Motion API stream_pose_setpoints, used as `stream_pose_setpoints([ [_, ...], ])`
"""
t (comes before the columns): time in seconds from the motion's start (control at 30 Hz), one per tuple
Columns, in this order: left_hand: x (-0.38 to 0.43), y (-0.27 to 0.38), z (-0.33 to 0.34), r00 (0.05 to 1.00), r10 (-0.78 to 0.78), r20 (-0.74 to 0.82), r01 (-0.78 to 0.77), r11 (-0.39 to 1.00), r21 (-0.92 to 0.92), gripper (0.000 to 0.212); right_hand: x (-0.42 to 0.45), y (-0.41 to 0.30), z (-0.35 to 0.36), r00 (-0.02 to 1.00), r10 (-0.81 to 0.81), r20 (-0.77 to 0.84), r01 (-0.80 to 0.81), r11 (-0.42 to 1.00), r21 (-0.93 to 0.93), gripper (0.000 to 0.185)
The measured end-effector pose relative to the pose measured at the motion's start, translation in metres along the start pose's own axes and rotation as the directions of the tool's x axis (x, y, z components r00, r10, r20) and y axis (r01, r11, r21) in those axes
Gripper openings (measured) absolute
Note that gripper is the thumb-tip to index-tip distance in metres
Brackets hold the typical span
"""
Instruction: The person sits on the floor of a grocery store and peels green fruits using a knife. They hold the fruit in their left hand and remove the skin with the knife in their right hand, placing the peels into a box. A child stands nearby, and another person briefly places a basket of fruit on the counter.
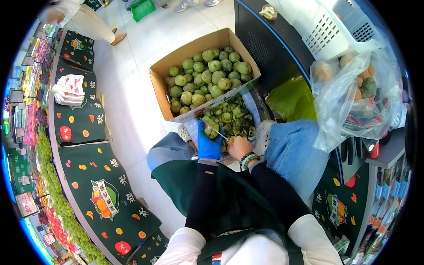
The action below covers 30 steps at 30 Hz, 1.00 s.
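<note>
My left hand, in a blue glove, grips a round green-husked fruit that looks like a walnut in its husk. A wooden-handled knife is in my bare right hand, its thin blade pointing left and reaching the fruit. Whether the blade has entered the husk cannot be made out. Below both hands, cut green husk pieces lie heaped between my feet. Just beyond them stands an open cardboard box holding several more whole green fruits.
A black counter at right bears a white plastic basket and clear plastic bags. A yellow-green bag hangs beside it. At left runs a fruit display with a green printed skirt. A person stands at upper left.
</note>
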State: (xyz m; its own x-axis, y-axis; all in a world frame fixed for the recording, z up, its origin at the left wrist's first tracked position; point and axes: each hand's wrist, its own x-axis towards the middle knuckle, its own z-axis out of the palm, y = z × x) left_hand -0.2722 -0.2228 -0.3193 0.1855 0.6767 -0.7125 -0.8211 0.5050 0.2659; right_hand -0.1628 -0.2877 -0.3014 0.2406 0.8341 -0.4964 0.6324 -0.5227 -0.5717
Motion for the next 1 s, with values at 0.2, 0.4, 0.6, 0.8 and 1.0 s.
stream_pose_setpoints([
  [0.2, -0.011, 0.019, 0.003, 0.993, -0.084, 0.080, 0.073, 0.988, 0.135, 0.030, -0.002, 0.001, -0.017, 0.995, -0.085, 0.054, 0.094, 0.977, -0.192, 0.017],
  [0.4, 0.006, 0.004, -0.021, 0.999, 0.028, 0.029, -0.032, 0.990, 0.139, 0.025, 0.001, 0.010, 0.010, 0.991, -0.119, -0.060, 0.113, 0.989, -0.090, 0.018],
  [0.6, 0.011, 0.002, -0.019, 0.990, -0.008, -0.141, 0.010, 1.000, 0.015, 0.029, 0.002, 0.010, 0.018, 0.988, -0.116, -0.104, 0.112, 0.993, -0.044, 0.012],
  [0.8, 0.012, 0.004, -0.018, 1.000, -0.016, 0.000, 0.016, 0.999, 0.051, 0.035, -0.004, -0.002, 0.020, 0.996, 0.081, 0.048, -0.087, 0.987, 0.139, 0.019],
  [1.0, -0.004, 0.033, -0.013, 0.984, -0.061, 0.165, 0.008, 0.953, 0.304, 0.053, -0.005, -0.004, -0.010, 0.992, -0.118, -0.042, 0.114, 0.990, -0.082, 0.018],
])
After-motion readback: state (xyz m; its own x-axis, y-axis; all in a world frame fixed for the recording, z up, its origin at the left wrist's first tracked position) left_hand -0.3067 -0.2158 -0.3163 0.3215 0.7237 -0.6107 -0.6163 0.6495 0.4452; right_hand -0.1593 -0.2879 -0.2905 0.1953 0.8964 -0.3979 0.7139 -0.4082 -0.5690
